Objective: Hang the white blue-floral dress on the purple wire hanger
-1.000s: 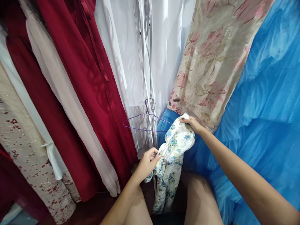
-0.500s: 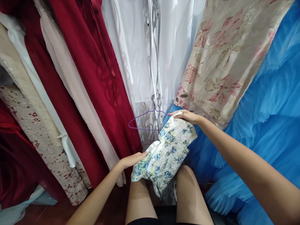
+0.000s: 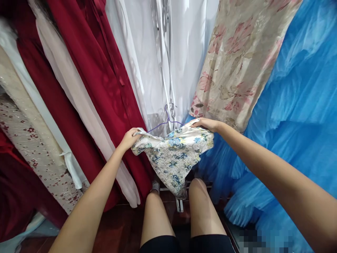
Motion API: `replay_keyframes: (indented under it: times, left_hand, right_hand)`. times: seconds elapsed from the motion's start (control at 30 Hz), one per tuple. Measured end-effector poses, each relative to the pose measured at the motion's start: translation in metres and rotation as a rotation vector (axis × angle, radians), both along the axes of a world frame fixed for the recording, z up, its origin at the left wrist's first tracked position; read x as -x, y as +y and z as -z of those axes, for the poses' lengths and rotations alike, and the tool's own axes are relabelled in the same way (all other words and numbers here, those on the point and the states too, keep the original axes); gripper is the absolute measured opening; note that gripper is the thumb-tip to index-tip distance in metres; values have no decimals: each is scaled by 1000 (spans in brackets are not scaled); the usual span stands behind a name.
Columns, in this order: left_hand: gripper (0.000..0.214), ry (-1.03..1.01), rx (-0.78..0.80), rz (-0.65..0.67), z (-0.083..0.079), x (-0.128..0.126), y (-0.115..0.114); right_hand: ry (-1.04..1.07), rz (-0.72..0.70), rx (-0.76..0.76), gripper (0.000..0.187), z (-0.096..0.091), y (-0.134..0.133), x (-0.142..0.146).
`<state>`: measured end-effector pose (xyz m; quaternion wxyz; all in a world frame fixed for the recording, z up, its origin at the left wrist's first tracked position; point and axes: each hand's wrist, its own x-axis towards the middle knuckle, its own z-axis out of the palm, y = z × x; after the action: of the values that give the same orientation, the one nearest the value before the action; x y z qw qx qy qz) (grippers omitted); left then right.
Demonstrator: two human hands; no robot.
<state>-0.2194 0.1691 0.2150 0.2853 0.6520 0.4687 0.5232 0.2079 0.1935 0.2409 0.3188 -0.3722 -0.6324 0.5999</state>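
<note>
A white top with a blue, green and yellow floral print (image 3: 175,153) hangs spread between my two hands, its lower part tapering down above my knees. My left hand (image 3: 129,138) grips its left shoulder, fingers closed on the cloth. At the other shoulder, my right hand (image 3: 205,123) pinches the fabric near the neckline. Behind the top is a thin purple wire hanger (image 3: 167,120); its hook and upper arms show, and the top hides its lower part. Whether the hanger's ends sit inside the shoulders I cannot tell.
Dark red dresses (image 3: 86,70) and a pale pink one (image 3: 68,80) hang at left. White fabric with long ribbons (image 3: 184,52) hangs straight ahead. To the right are a beige floral dress (image 3: 231,70) and blue tulle (image 3: 297,116). A reddish-brown floor (image 3: 116,228) shows below.
My left hand has risen with the top's left shoulder, so the garment now lies level across the hanger, covering its lower bar. The right hand stays near the other shoulder.
</note>
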Motion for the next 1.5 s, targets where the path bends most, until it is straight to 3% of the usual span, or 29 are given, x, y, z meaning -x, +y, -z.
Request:
replay_keyframes:
  times: [0.13,0.33,0.43,0.57,0.7,0.8,0.87,0.93,1.0,1.07,1.13,1.23,1.3,1.4,1.5]
  left_hand:
    - [13,-285,280,-156,-6,-31,16]
    - [20,-162,646,-177,-7,-37,17]
    - [22,-137,744,-131,-16,-40,17]
    - [34,-267,777,88,-26,-57,16]
    - [41,-243,625,279,-24,-75,7]
    - [44,-49,497,279,-14,-79,0]
    - [46,95,441,150,-5,-77,1]
    - [44,237,331,-96,5,-71,5]
    - [39,332,161,-354,13,-62,9]
    - [30,336,-50,-499,18,-54,9]
    - [28,227,-257,-535,18,-50,1]
    - [38,-60,-414,-410,10,-60,-21]
    - [39,-235,-432,-204,-1,-78,-39]
    - [20,-337,-468,99,-22,-113,-70]
    - [27,-298,-524,260,-39,-146,-107]
  right_hand:
    - [19,-68,162,37,18,-7,-7]
    - [107,165,50,32,56,-18,-47]
    - [169,257,-15,32,60,-25,-55]
    - [283,344,-111,32,44,-31,-46]
    - [401,494,-167,30,18,-30,-33]
    - [470,538,-199,30,-4,-29,-20]
    - [468,517,-220,33,-17,-31,-6]
    - [425,451,-258,37,-27,-42,14]
    - [333,328,-393,38,-30,-67,37]
    - [150,131,-678,35,-24,-109,62]
    - [-99,-102,-1045,29,-8,-162,83]
    - [-171,-570,-1566,26,16,-229,100]
    - [-189,-660,-1633,30,18,-247,97]
    - [-300,-432,-1543,34,1,-225,77]
    - [-395,-82,-1432,48,-10,-184,56]
